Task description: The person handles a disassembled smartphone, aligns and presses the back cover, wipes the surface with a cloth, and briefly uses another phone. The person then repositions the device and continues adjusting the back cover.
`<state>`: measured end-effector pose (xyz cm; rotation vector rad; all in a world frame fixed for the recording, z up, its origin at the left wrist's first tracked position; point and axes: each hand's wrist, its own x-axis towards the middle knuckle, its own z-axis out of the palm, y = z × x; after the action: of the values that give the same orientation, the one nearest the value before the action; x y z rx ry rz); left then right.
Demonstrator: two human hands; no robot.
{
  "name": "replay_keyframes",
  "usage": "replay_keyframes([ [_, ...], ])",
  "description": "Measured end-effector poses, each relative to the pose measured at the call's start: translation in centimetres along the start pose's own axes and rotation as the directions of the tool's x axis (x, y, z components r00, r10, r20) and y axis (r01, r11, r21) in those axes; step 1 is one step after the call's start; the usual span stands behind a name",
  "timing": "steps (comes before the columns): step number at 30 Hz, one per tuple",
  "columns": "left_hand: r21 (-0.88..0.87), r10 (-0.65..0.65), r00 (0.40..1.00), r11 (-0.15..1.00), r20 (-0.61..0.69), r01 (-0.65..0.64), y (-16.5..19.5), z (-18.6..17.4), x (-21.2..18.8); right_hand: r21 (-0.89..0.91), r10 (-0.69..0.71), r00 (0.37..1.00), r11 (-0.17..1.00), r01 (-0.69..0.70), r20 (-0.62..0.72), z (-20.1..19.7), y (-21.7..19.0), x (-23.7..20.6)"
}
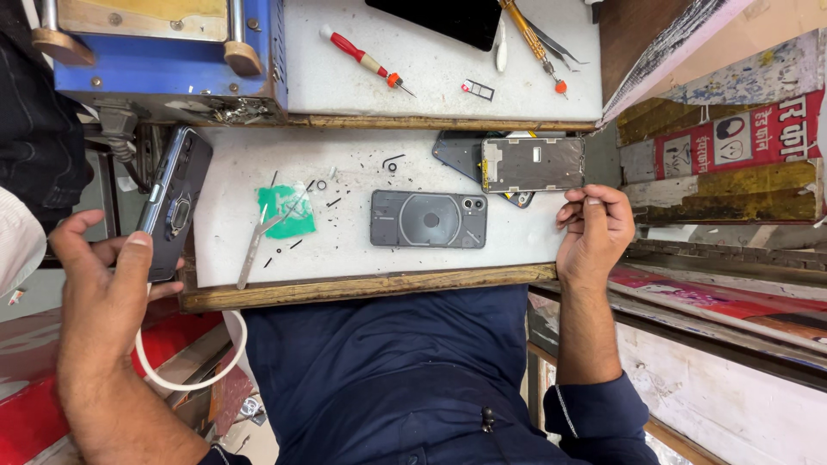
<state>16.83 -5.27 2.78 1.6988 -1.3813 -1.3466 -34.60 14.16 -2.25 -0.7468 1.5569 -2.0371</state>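
- The white work table [517, 245] sits in front of the person, with a wood strip along its near edge.
- A blue machine [164, 47] sits at the far left of the table top.
- On the right is a stack of flat boards and signs [732, 146]. One is a red and white strip with small round pictures on it. Lower down are a yellow-green one and a pink one. I can't tell what they are for.
- The left hand [103, 284] holds up a dark phone in a case [177, 202], off the left side of the table. The thumb lies along the phone's edge and the other fingers wrap behind it. The phone's long side runs up and away from the hand.
- The right hand [594, 232] rests at the right edge of the table. Its fingers are curled in, with the tips pressed close together. I can't tell if they pinch something tiny.
- A grey phone with its back up [428, 219] lies flat in the middle of the table. Its long side runs left to right. It is to the left of the right hand, which is the nearer hand.
- A silver phone frame [532, 164] lies just past the right hand's fingers.
- A green pad [287, 211] lies left of the grey phone, with metal tweezers [258, 245] across it.
- A red screwdriver [366, 60] and an orange one [534, 43] lie further back.
- Tiny black screws [392, 164] are spread about.
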Motion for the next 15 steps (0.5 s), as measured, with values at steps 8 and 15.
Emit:
replay_keyframes([
  [8,0.211,0.067,0.992,0.977,-0.111,-0.042,0.4,0.0,-0.4,-0.012,0.006,1.0,1.0,-0.006,-0.013,0.0,0.0,0.0],
  [15,0.26,0.147,0.982,0.959,-0.12,-0.112,1.7,0.8,-0.9,-0.019,0.015,1.0,1.0,-0.015,-0.011,0.1,-0.1,0.0],
])
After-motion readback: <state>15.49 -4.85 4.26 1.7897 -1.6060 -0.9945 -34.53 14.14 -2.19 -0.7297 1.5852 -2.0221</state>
